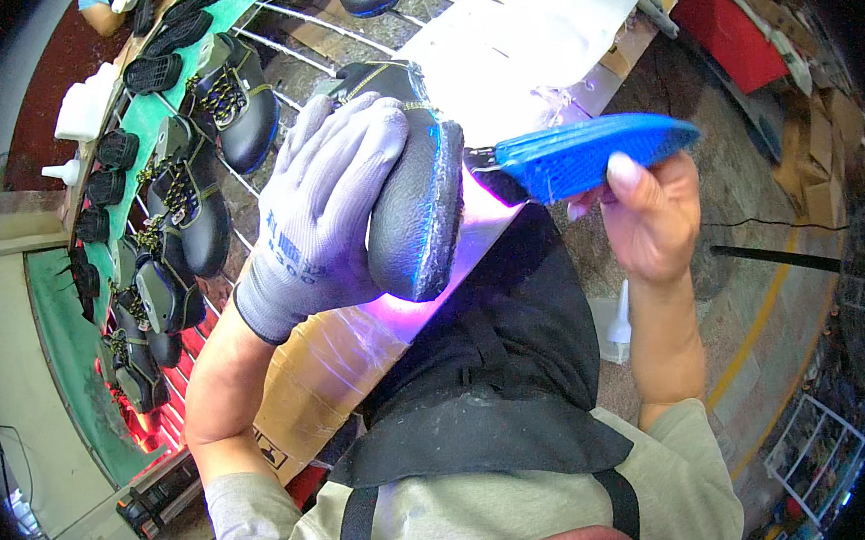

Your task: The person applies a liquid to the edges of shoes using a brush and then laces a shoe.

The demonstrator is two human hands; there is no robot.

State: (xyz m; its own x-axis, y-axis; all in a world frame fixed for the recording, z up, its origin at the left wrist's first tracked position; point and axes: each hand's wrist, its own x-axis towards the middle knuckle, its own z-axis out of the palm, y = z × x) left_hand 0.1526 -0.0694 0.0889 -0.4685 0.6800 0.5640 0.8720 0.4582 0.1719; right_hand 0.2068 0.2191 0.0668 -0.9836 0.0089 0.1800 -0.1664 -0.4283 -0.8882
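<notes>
A grey knitted glove covers my left hand point(322, 202), which wraps round a black leather shoe upper point(404, 227). The upper is tipped up on its side, and a blue line runs along its rough lower edge. My bare right hand point(654, 209) grips a blue shoe sole point(585, 149), thumb on the near face. The sole's far end reaches toward the upper, with a small gap visible between them. Purple light glows on the surface below. Both pieces are held in the air over the bench edge; the glove hides part of the upper.
Several black lace-up shoes point(206, 211) stand on a wire rack at left, beside a row of black soles point(106, 187). A white bottle point(85, 109) is behind them. Cardboard point(330, 377) covers the bench edge. A nozzle bottle point(619, 332) is by my right forearm. Another person's arm point(102, 20) shows top left.
</notes>
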